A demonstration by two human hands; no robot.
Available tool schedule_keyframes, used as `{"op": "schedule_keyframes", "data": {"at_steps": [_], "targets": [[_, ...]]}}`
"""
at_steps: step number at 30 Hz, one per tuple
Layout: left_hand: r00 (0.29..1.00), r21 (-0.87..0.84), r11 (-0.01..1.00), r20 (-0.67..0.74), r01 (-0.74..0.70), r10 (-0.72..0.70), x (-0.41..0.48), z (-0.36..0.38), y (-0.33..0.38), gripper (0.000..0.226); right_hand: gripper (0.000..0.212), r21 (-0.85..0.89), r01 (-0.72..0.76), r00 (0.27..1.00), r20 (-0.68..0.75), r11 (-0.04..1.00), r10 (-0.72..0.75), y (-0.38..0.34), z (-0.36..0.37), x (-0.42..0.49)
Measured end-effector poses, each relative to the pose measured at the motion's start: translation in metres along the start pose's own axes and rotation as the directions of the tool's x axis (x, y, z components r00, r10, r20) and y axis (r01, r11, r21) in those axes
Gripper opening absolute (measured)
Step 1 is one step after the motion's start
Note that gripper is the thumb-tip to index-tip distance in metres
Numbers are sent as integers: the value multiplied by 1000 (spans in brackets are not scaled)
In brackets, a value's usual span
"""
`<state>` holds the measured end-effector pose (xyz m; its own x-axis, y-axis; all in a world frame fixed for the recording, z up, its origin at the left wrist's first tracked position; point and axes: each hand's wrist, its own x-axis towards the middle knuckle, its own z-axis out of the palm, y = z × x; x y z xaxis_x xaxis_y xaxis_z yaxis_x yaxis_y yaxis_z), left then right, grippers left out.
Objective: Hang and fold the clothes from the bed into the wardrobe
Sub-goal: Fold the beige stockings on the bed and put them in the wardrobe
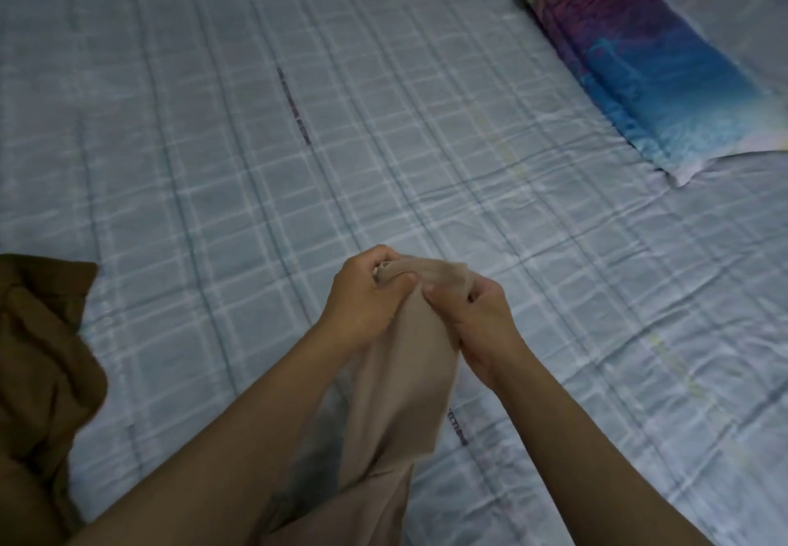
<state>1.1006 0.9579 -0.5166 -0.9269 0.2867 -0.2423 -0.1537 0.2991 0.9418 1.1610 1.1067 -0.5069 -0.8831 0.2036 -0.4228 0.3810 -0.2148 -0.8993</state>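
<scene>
Heads up: your left hand (366,298) and right hand (477,315) both pinch the beige garment's (401,366) top edge above the bed (256,140), so that slippery fabric could slide free if you loosen either grip.

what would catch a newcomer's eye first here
The left hand and right hand grip the top of a beige garment at bottom centre, over the checked bedsheet. A bright blue-purple pillow lies at upper right, and a brown garment sits crumpled at the left edge.
</scene>
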Motion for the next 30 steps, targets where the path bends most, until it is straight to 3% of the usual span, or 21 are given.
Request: {"op": "schedule_keyframes", "data": {"at_steps": [5, 11, 13, 16, 19, 22, 24, 30], "targets": [[940, -141, 947, 232, 288, -251, -14, 19, 13, 52, 20, 75, 24, 996, -91, 997, -17, -3, -28, -18], [856, 90, 955, 426, 281, -292, -44, 38, 12, 40, 21, 161, 115, 955, -290, 980, -64, -4, -72, -50], [879, 194, 957, 387, 216, -277, -59, 48, 6, 34, 17, 163, 164, 933, -347, 973, -99, -5, -88, -59], [963, 294, 947, 189, 130, -191, -78, 60, -8, 26, 16, 101, 177, 883, -456, 979, -113, 1, -116, -61], [987, 309, 942, 52, 128, -152, -101, 58, -24, 17, 24, -92, -78, 827, -562, 993, 13, 25, -137, -52], [978, 338, 922, 16, 190, -208, -132, 43, -46, 12, 70, -210, -323, 790, -596, 923, 141, 58, -145, -61], [969, 362, 902, -25, 237, -245, -153, 29, -61, 11, 72, -340, -308, 820, -568, 889, 67, 80, -141, -78], [952, 457, 836, -131, 305, -276, -208, -13, -109, 16, 31, -680, -81, 939, -296, 729, -172, 122, -110, -119]]}}
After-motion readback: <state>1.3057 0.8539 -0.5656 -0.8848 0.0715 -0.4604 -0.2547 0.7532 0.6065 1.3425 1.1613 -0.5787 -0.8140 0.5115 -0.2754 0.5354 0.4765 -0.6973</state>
